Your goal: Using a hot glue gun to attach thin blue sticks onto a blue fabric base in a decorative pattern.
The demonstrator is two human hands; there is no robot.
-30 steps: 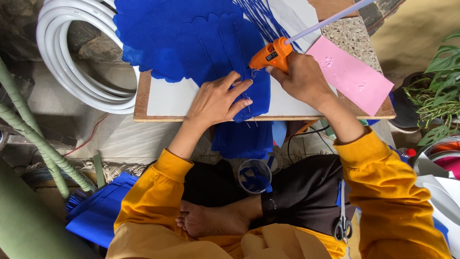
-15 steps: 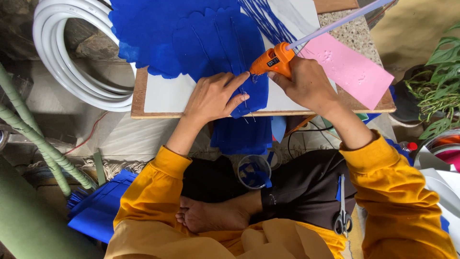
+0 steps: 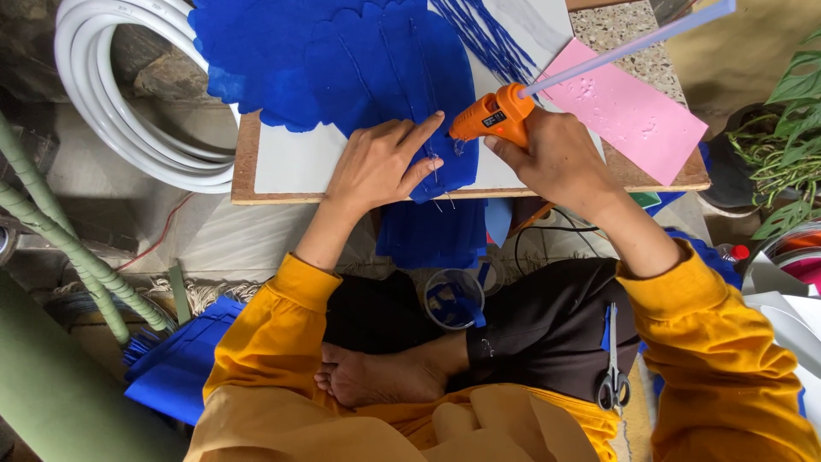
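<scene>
My left hand (image 3: pixel 380 162) lies flat on a blue petal-shaped sheet (image 3: pixel 385 77), index finger stretched toward the glue gun's nozzle. An orange hot-glue gun (image 3: pixel 494 115) is gripped in my right hand (image 3: pixel 556 158), its tip pointing down at the blue sheet's lower edge. A long pale glue stick (image 3: pixel 633 43) sticks out of the gun's back. The blue sheets rest on a wooden board (image 3: pixel 282 167) over my lap. A pink paper strip (image 3: pixel 629 107) lies on the board to the right.
A coil of white hose (image 3: pixel 120 111) lies left of the board. Green wrapped rods (image 3: pixel 60 239) and blue sheets (image 3: pixel 175 364) are at lower left. Scissors (image 3: pixel 613 372) rest on my right thigh, a clear cup (image 3: pixel 453 298) between my legs. A potted plant (image 3: pixel 787 128) stands at right.
My left hand has slid along the blue sheet and stretched out its index finger. The glue gun's tip has come down closer to the sheet's lower edge.
</scene>
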